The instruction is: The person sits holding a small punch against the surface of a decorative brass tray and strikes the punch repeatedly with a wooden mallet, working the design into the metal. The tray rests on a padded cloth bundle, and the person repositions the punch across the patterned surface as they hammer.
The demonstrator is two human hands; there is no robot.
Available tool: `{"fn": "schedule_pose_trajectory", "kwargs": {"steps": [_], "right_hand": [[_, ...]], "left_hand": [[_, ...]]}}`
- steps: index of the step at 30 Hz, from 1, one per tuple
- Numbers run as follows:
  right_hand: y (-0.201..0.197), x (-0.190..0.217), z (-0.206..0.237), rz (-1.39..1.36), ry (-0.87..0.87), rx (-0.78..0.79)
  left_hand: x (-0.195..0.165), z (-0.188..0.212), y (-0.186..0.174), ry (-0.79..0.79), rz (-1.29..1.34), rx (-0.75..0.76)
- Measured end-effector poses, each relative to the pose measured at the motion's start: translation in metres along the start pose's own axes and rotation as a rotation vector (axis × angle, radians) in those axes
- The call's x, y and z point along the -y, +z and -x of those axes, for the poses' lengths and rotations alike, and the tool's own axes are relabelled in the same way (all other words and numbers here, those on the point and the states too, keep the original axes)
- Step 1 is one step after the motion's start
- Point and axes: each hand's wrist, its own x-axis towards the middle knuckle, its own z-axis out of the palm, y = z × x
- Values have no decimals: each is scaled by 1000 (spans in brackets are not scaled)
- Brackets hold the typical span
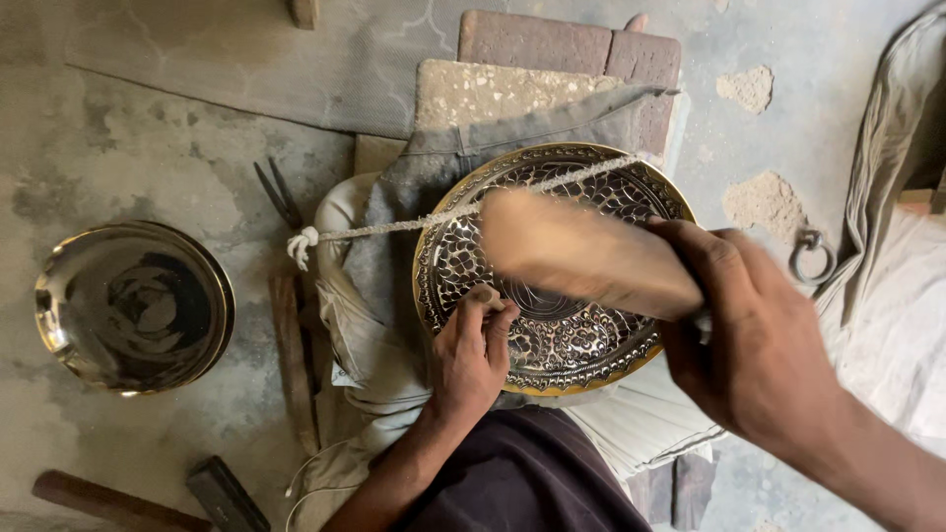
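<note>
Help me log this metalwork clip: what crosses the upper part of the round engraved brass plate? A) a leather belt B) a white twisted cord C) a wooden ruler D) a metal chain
B: a white twisted cord, knotted at its left end, crosses the upper part of the round engraved brass plate, above the left hand and the right hand.
</note>
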Motion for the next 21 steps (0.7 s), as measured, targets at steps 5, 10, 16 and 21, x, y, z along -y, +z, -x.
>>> {"fn": "schedule_pose_trajectory", "kwargs": {"steps": [5, 10, 16, 21], "right_hand": [[3, -1, -1, 516, -229, 62], [3, -2, 5, 413, -112, 89], [4, -5, 2, 349, -118, 120], [2, -2, 1, 745, -257, 70]], "left_hand": [[1, 3, -1, 40, -125, -10], [1, 5, -3, -28, -65, 35], [0, 3, -1, -3, 14, 9], [1, 5, -2, -26, -90, 38]]}}
